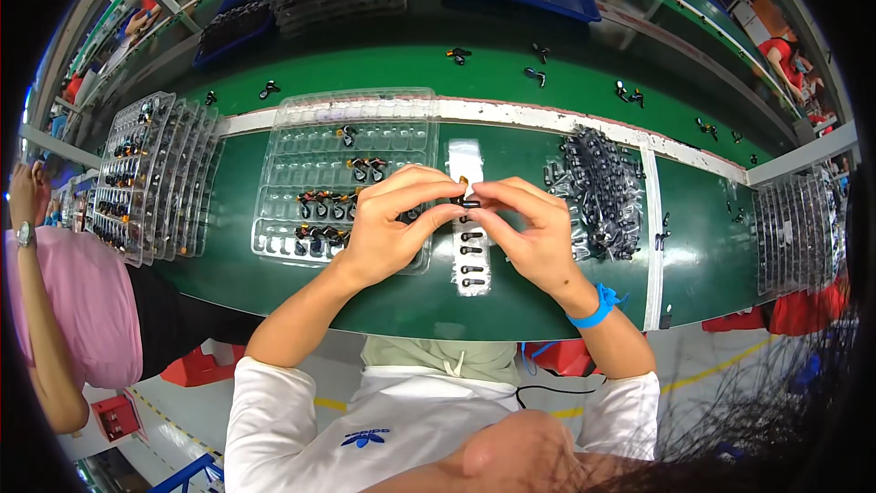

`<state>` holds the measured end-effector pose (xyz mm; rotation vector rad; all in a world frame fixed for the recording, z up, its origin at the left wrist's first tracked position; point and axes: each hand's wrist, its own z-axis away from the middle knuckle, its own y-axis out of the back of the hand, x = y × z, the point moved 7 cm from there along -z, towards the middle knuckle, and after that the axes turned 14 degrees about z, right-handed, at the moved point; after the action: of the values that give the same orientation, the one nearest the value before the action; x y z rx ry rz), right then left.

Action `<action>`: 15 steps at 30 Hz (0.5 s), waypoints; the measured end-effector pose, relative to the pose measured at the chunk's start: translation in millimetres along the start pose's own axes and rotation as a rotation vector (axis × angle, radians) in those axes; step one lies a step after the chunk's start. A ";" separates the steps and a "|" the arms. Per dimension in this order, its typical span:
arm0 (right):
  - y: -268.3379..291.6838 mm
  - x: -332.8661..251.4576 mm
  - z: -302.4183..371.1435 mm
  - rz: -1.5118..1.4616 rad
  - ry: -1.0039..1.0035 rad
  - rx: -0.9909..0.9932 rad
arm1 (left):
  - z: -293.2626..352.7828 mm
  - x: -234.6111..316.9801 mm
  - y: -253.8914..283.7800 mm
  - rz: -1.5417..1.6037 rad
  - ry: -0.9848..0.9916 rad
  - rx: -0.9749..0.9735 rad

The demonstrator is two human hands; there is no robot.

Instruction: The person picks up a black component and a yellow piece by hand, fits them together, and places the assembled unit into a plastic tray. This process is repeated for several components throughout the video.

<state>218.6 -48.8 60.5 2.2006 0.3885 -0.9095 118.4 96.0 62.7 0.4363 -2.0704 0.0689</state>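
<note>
Close Work at a Green Worktop

With the meeting fingers as the clock's centre, a long green belt dotted with scattered parts sweeps across 12 o'clock. A co-worker in a pink top appears between 8 and 9 o'clock. A stack of clear trays stands at 9 o'clock; nearer in the same direction, a clear tray lies partly filled with dark pieces showing touches of orange. A heap of black parts covers the surface at 3 o'clock.

The left hand and right hand meet over a clear strip running from 12 to 6 o'clock, black pieces lined up along its lower half. A blue wristband circles the right wrist at 4 o'clock. At dead centre, thumb and index fingers of both hands pinch a small black part, their tips partly hiding it.
</note>
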 end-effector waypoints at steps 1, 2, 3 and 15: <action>-0.9 2.9 0.2 -0.010 -0.030 -0.012 | -0.7 4.3 -1.1 -0.051 -0.057 -0.011; -1.9 5.3 0.4 -0.021 -0.059 -0.025 | -1.1 3.8 -1.6 -0.050 -0.052 -0.011; -1.8 5.8 0.4 -0.023 -0.064 -0.027 | -1.2 6.0 -2.6 -0.083 -0.091 -0.011; -9.1 5.2 5.7 -0.087 -0.067 -0.062 | 4.1 8.6 -7.5 -0.085 -0.126 0.006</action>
<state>214.9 -46.5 49.5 2.1052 0.4771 -1.0014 113.7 85.6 66.9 0.5442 -2.1726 -0.0036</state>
